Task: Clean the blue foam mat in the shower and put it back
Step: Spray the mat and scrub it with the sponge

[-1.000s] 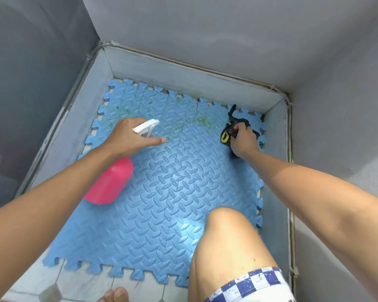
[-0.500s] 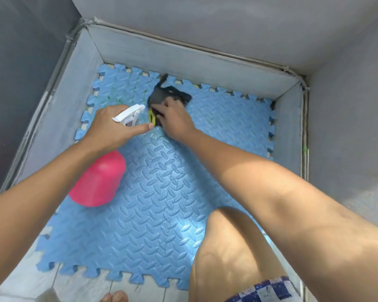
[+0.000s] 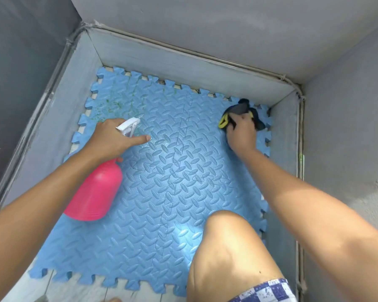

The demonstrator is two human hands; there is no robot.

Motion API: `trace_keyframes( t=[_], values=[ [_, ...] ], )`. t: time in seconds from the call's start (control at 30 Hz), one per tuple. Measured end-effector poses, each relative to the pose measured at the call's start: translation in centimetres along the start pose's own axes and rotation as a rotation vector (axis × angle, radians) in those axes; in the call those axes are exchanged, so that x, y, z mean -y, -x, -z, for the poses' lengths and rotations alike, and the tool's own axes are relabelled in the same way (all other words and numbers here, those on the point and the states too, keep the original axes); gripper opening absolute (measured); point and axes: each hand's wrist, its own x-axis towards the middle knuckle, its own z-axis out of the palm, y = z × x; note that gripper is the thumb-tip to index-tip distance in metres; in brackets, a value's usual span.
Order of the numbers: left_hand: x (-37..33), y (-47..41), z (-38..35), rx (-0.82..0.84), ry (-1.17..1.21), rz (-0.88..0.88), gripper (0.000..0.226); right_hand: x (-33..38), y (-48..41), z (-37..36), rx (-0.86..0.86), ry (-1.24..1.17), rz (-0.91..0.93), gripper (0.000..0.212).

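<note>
The blue interlocking foam mat (image 3: 172,192) with its raised tread pattern lies flat on the pale tiled floor (image 3: 37,288), under both hands and hemmed in by the grey shower wall (image 3: 183,68). The left hand (image 3: 109,138) is wrapped around the neck of the pink plastic spray bottle (image 3: 94,192), forefinger stretched straight past the white trigger head (image 3: 128,125) rather than on the trigger. The right hand (image 3: 241,132) has its fingers curled down over a dark crumpled cloth with a yellow edge (image 3: 238,110), pressing it onto the mat's corner. The likeliest miss is coverage: the green specks (image 3: 109,105) sit just beyond the left knuckles, well apart from the cloth, so scrubbing only around the right grip would leave them. Hard rubbing so near the toothed border beyond the right fingers could snag the cloth's loose tail and lift or unlock a tile along a seam. The surface beside the left grip looks wet and shiny, so the bare knee (image 3: 227,236) below the right forearm may slip, and the tilted bottle, held only at its neck, could twist loose
</note>
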Motion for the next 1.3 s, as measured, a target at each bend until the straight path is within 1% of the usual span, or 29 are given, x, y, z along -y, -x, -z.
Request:
trace_keyframes(
  t=[0.07,0.13,0.17,0.2,0.27,0.37,0.4,0.47,0.57,0.63,0.7,0.77,0.83,0.93,1.0,1.07,1.13,1.2,1.3],
  values=[
    [0.0,0.5,0.0,0.000,0.019,-0.014,0.074,4.2,3.1,-1.9,0.135,-0.044,0.296,0.038],
    [-0.3,0.7,0.0,-0.005,0.051,-0.012,0.066,7.2,4.5,-2.8,0.301,-0.017,0.557,0.038],
    [-0.3,0.8,0.0,-0.004,0.065,-0.003,0.062,8.2,3.9,-2.8,0.350,0.014,0.619,0.039],
    [-0.2,0.8,-0.1,0.000,0.070,-0.005,0.060,8.7,2.6,-2.7,0.359,0.048,0.620,0.041],
    [-0.1,0.9,0.0,0.003,0.049,-0.030,0.059,8.7,-1.1,-2.4,0.296,0.095,0.515,0.044],
    [-0.1,1.1,0.2,-0.024,0.025,-0.043,0.057,6.6,-6.5,-1.2,0.192,0.100,0.246,0.046],
    [0.0,1.0,0.3,-0.028,0.020,-0.038,0.057,5.5,-7.4,-0.8,0.174,0.086,0.189,0.047],
    [0.1,1.0,0.6,-0.038,0.034,-0.019,0.057,3.1,-7.4,0.2,0.152,0.086,0.108,0.048],
    [0.4,0.7,1.4,-0.059,0.078,0.030,0.062,-1.8,-6.1,2.1,0.069,0.127,-0.040,0.047],
    [1.4,0.6,1.8,-0.078,0.060,0.062,0.064,-4.4,-5.8,3.3,0.064,0.143,-0.133,0.044],
    [3.1,1.2,2.1,-0.098,0.029,0.106,0.070,-5.4,-6.1,3.6,0.093,0.128,-0.171,0.043],
    [5.3,2.3,1.9,-0.088,-0.005,0.178,0.075,-4.9,-6.0,2.9,0.087,0.102,-0.156,0.044],
    [7.1,3.6,1.6,-0.101,-0.055,0.169,0.068,-3.1,-5.4,1.5,0.060,0.081,-0.121,0.043],
    [8.3,4.8,1.8,-0.141,-0.077,0.095,0.074,0.8,-4.6,-0.6,0.035,0.050,-0.093,0.039],
    [8.4,5.4,2.5,-0.151,-0.074,0.034,0.075,3.8,-4.2,-2.1,0.031,0.032,-0.031,0.038],
    [8.5,6.0,3.1,-0.183,-0.022,0.048,0.067,7.3,-3.3,-3.6,0.047,0.004,0.073,0.038],
    [8.6,6.6,3.7,-0.260,-0.046,0.043,0.069,10.9,-1.0,-5.4,0.098,-0.025,0.213,0.038],
    [8.6,6.9,4.6,-0.327,-0.085,0.009,0.071,14.3,3.4,-7.1,0.176,-0.056,0.449,0.036],
    [8.7,6.6,6.1,-0.366,-0.056,-0.030,0.061,17.1,10.2,-8.9,0.377,-0.085,0.894,0.031]
  ],
)
